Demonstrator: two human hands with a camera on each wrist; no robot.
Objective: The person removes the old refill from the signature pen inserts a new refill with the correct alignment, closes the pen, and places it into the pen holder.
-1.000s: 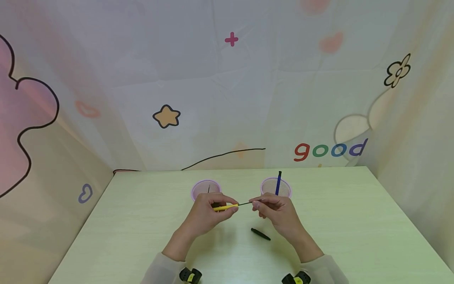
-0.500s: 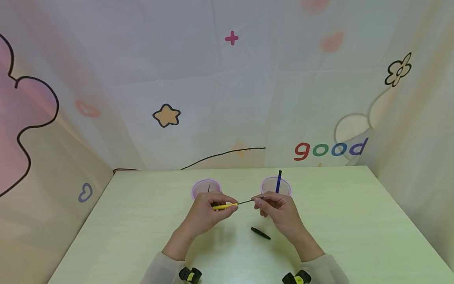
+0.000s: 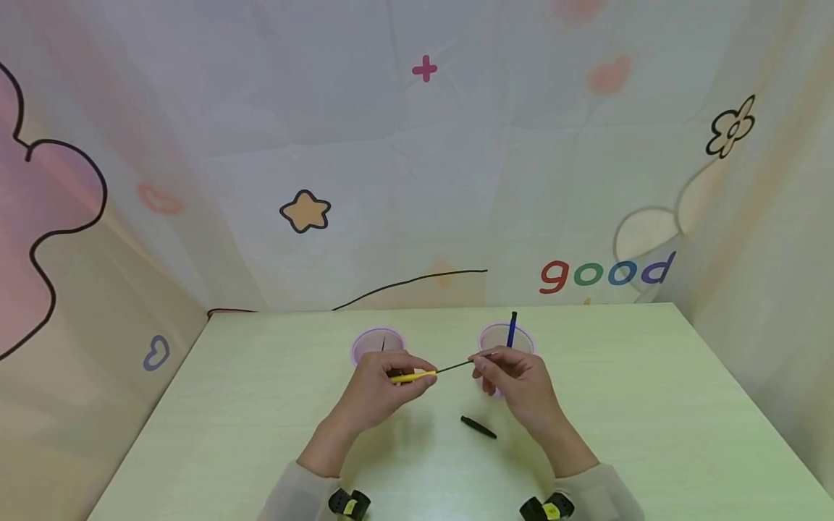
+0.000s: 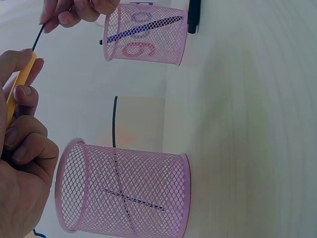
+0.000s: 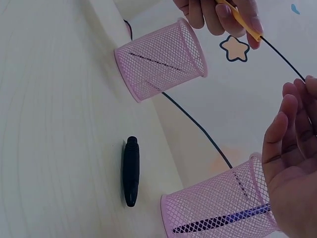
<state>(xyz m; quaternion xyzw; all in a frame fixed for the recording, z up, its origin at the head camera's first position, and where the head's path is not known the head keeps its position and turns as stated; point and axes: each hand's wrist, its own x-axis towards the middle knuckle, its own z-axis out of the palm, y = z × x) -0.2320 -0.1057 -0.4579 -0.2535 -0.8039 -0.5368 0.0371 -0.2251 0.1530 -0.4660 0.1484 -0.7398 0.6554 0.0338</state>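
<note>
My left hand (image 3: pixel 374 394) grips a slim yellow pen barrel (image 3: pixel 413 377) above the table, its open end pointing right. From that end a thin dark pen refill (image 3: pixel 454 367) sticks out, and my right hand (image 3: pixel 524 387) pinches its other part between thumb and fingertips. In the left wrist view the barrel (image 4: pixel 21 84) lies between thumb and fingers, the refill (image 4: pixel 38 37) bridging both hands. How far the refill reaches inside the barrel is hidden. Below the hands, a black tapered pen part (image 3: pixel 478 427) lies on the table.
Two pink mesh cups stand behind the hands. The left cup (image 4: pixel 184 198) holds a thin dark rod (image 3: pixel 383 345); the right cup (image 5: pixel 166 213) holds a blue pen (image 3: pixel 511 333) leaning up. A printed curtain (image 3: pixel 365 145) hangs behind the pale table (image 3: pixel 651 405).
My right hand has shifted slightly right and up, and a longer stretch of refill shows between the hands. The left hand stays almost where it was.
</note>
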